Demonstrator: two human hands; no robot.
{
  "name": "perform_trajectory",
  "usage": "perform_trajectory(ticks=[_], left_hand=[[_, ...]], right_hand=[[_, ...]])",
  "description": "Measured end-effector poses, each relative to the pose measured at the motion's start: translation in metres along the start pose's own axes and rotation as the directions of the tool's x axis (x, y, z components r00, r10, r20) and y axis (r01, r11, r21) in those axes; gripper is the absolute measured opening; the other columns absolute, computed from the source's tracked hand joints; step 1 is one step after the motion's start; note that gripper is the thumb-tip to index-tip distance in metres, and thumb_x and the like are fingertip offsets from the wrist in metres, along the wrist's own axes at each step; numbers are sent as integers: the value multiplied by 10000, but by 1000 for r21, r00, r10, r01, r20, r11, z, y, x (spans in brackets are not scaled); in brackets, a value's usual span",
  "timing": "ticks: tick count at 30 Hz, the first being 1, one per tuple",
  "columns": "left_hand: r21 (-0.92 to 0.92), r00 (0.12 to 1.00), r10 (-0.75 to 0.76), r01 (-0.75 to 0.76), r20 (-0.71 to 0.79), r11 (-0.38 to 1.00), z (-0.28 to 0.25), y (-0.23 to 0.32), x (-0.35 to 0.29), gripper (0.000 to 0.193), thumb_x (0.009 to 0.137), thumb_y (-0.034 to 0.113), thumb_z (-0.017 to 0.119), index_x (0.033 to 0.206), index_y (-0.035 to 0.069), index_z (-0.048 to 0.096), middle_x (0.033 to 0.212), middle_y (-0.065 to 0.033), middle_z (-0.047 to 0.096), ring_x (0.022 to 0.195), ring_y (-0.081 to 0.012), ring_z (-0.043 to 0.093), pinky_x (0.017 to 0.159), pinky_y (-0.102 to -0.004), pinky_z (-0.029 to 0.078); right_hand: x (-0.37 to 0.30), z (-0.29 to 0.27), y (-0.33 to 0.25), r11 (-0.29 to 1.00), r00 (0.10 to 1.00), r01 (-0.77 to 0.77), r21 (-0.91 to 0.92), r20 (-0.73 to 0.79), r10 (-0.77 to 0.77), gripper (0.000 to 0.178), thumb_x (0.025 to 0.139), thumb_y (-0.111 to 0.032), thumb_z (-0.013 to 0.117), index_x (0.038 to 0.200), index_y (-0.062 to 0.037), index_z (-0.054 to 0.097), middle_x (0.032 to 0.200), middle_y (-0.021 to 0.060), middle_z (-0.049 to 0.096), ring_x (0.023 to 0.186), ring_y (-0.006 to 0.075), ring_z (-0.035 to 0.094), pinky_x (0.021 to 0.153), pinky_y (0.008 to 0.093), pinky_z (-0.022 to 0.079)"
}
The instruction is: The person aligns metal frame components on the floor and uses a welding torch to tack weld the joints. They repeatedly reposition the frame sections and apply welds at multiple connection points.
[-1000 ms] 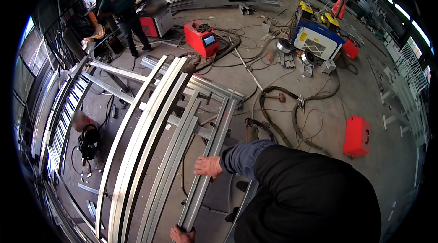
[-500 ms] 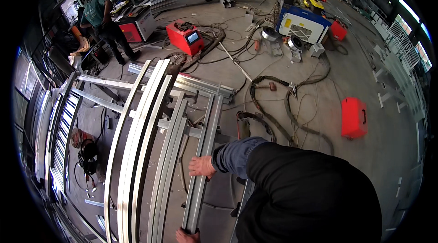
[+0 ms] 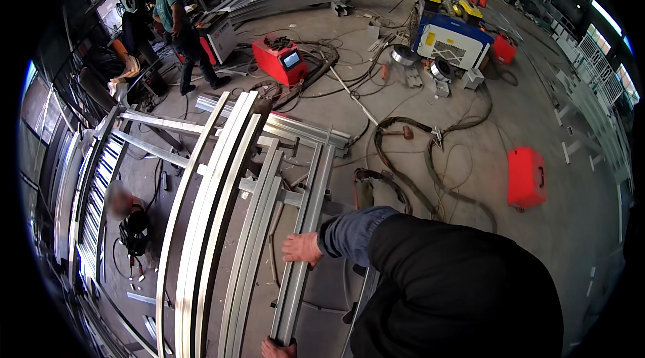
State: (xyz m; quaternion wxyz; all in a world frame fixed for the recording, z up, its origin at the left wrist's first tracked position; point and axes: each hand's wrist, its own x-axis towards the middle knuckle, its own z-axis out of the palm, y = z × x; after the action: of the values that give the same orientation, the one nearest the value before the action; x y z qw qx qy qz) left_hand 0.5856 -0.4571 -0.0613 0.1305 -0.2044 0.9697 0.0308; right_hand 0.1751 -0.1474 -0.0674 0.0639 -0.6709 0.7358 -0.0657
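Observation:
Side by side on a metal frame lie several long grey metal profiles. My right hand [image 3: 302, 248] lies over the rightmost grooved profile [image 3: 314, 193] near its middle, fingers curled across it and thumb on the near side. Lower down, at the picture's bottom edge, my left hand [image 3: 279, 348] grips the same profile; part of that hand is cut off. Just left of it rests another grey profile pair [image 3: 252, 257], apart from both hands. Brighter, wider profiles [image 3: 205, 237] lie farther left.
Cables [image 3: 420, 156] and a mallet [image 3: 407, 132] lie on the floor beyond. A red case [image 3: 526, 178] stands at right, a red machine [image 3: 279, 62] and a blue-white machine [image 3: 451, 42] farther back. A co-worker [image 3: 181, 25] stands at far left.
The whole view has shifted slightly right and down. The co-worker in the back has moved a little to the right. Both my hands keep their places on the profile.

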Motion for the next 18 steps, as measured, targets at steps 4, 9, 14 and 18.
perform_trajectory(ticks=[4, 9, 14, 18], left_hand=[[27, 998, 0, 2, -61, 1000, -1, 2, -3, 887, 783, 685, 857, 1343, 28, 652, 1153, -191, 673, 1159, -417, 636, 983, -566, 510], [-95, 998, 20, -25, -56, 995, -9, 2, -6, 797, 765, 616, 903, 1266, 40, 674, 1113, -201, 674, 1102, -436, 643, 941, -574, 517], [-121, 995, -12, 1, -96, 993, -27, 16, -7, 696, 785, 580, 877, 1224, 78, 682, 1059, -192, 691, 1015, -438, 673, 869, -564, 540], [-242, 995, -16, -9, -98, 970, -38, 15, -8, 654, 769, 576, 899, 1138, 77, 694, 997, -189, 695, 956, -435, 682, 841, -559, 549]], right_hand=[[1, -6, 0, 1000, 1000, 8, 11, 16, -8, 1050, 587, -539, 974, 1439, -90, 556, 1256, 103, 587, 1255, 317, 538, 1076, 466, 392], [1, -2, -1, 999, 1000, 22, 35, 20, -22, 1040, 591, -551, 968, 1421, -74, 562, 1231, 114, 588, 1240, 321, 545, 1054, 475, 394], [0, 2, 1, 999, 1000, 29, 16, -3, -29, 1091, 572, -554, 967, 1446, -47, 556, 1225, 125, 581, 1216, 330, 553, 1057, 478, 396], [4, -4, -1, 998, 999, 43, 46, -8, -43, 1073, 590, -549, 956, 1448, -48, 552, 1235, 125, 570, 1209, 320, 548, 1045, 478, 401]])
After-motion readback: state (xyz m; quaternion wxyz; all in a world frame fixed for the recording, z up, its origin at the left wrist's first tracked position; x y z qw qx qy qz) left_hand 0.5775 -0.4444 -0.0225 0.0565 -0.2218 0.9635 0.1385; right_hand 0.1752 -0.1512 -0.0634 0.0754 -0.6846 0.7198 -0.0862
